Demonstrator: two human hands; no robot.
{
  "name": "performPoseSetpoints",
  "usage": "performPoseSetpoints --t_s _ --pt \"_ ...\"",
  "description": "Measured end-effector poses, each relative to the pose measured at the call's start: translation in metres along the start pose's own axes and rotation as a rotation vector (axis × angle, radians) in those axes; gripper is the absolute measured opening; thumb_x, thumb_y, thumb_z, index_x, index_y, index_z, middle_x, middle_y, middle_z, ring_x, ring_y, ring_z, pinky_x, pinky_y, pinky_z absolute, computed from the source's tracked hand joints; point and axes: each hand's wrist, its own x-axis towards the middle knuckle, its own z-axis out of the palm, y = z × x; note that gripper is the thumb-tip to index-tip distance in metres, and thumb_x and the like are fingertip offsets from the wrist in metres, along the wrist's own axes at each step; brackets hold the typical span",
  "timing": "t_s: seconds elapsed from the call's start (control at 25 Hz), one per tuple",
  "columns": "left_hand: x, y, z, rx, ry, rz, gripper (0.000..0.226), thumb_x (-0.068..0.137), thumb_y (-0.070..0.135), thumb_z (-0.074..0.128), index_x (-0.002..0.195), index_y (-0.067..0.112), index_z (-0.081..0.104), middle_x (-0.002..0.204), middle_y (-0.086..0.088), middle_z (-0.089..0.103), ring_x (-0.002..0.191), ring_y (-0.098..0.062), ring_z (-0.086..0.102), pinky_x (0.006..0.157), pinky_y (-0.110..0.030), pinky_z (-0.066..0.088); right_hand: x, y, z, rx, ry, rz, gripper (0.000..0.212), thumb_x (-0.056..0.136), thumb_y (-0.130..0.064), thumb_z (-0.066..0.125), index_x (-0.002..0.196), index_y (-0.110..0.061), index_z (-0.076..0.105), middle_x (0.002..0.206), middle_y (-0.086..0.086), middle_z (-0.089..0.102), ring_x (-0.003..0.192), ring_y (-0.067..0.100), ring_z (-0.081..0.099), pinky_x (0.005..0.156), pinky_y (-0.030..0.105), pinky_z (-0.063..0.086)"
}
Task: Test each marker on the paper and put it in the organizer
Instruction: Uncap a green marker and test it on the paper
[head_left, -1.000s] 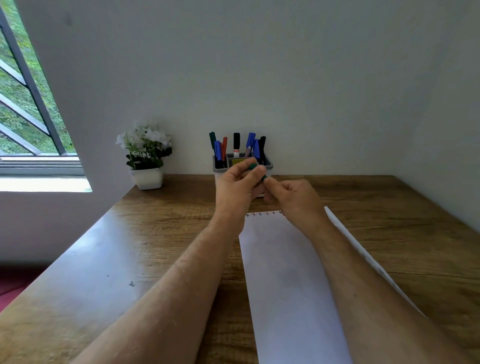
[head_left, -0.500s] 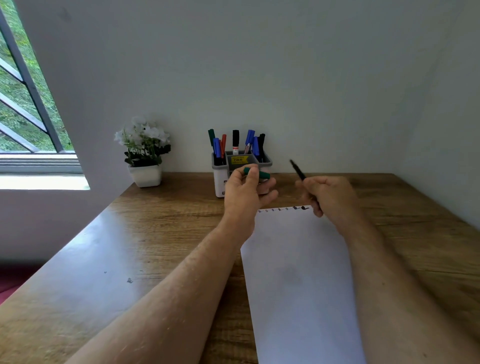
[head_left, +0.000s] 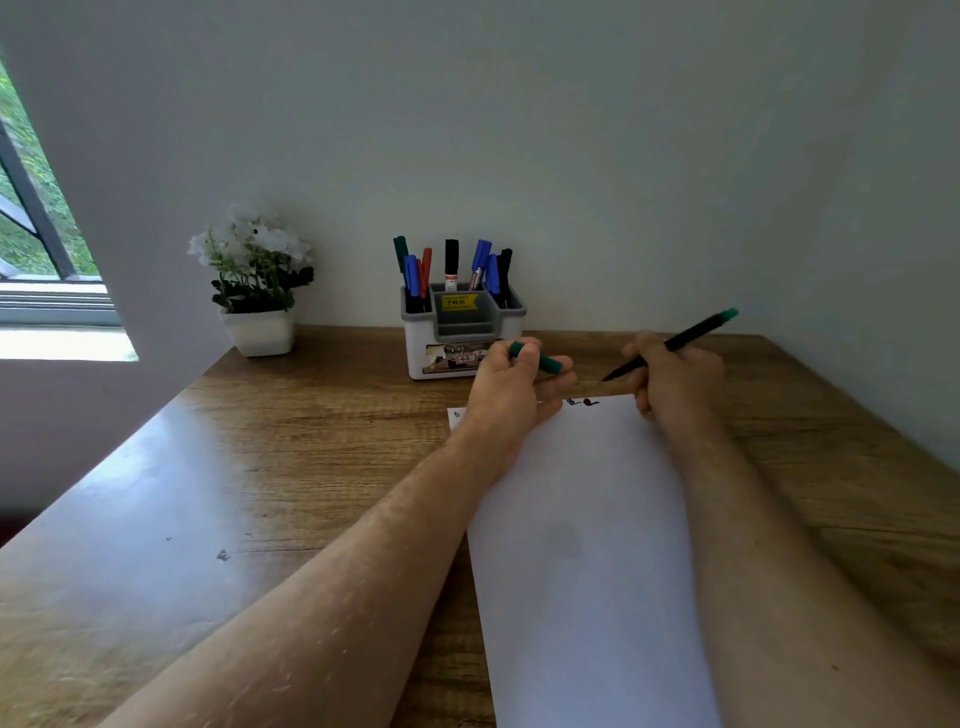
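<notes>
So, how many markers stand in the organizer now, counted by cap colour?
Green marker: 1
Blue markers: 3
Red marker: 1
Black markers: 2
Total in the organizer: 7

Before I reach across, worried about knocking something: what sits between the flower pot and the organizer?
Nothing: the head view shows bare table between flower pot and organizer.

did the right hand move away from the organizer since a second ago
Yes. The right hand, gripping the uncapped marker, has shifted rightward from in front of the organizer to the paper's top right corner.
</notes>
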Motion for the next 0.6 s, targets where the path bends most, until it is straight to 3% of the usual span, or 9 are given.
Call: performPoseSetpoints --t_s 0.2,0.4,0.52,0.6 --pt "0.004 -0.002 -0.002 0.042 -0.013 0.009 0.015 0.107 0.025 0.041 0.117 0.023 0.052 0.108 -0.007 0.073 0.097 -0.018 0.073 0.096 -0.049 0.054 0.008 0.009 0.005 -0.115 0.027 0.011 0.016 0.087 -0.02 0.062 0.081 -0.01 0.071 0.067 0.016 0.072 0.048 0.024 0.066 0.051 0.032 0.053" --pt "0.006 -0.004 -0.003 0.086 -0.004 0.028 0.017 0.108 0.026 0.041 0.122 0.022 0.049 0.109 -0.009 0.072 0.096 -0.018 0.073 0.09 -0.045 0.057 0.009 0.014 0.006 -0.187 0.018 0.039 0.011 0.079 -0.016 0.065 0.085 -0.007 0.064 0.071 0.016 0.072 0.044 0.02 0.063 0.046 0.026 0.05" --pt "0.007 -0.005 -0.003 0.098 0.009 0.027 0.014 0.108 0.026 0.041 0.119 0.023 0.049 0.109 -0.009 0.072 0.096 -0.019 0.073 0.089 -0.044 0.058 0.003 0.011 0.001 -0.328 0.014 -0.024 0.018 0.083 -0.02 0.064 0.092 -0.004 0.066 0.078 0.009 0.072 0.054 0.014 0.062 0.037 0.014 0.041" --pt "0.007 -0.005 -0.003 0.109 0.012 0.027 0.014 0.108 0.025 0.041 0.119 0.023 0.049 0.11 -0.01 0.072 0.098 -0.02 0.073 0.091 -0.044 0.057 0.002 0.01 0.0 -0.398 0.018 -0.073 0.021 0.083 -0.022 0.063 0.091 -0.003 0.068 0.081 0.008 0.073 0.062 0.013 0.062 0.041 0.018 0.04"
